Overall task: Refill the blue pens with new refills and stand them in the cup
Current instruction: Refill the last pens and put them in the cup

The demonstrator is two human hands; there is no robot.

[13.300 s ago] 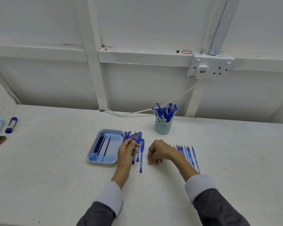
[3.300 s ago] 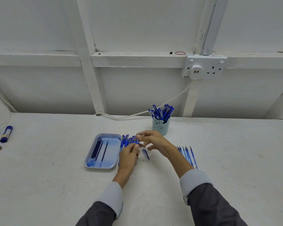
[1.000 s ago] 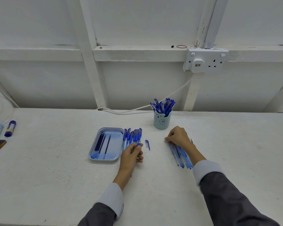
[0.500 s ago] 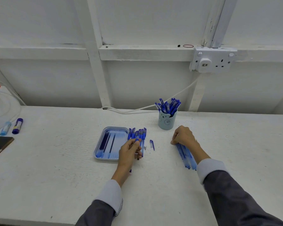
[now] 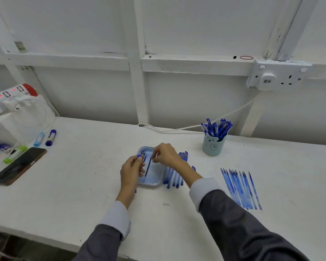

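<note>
Bright even light, soft shadows, wide-angle edge distortion, slight blur

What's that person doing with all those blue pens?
A person is refilling pens. The left hand grips one blue pen while the right hand reaches over the tray, its fingers by a dark refill. Whether they pinch it is unclear. Beside the tray lie more pens, thin refills lie in a row on the right, and the cup at the back already holds many.
</note>
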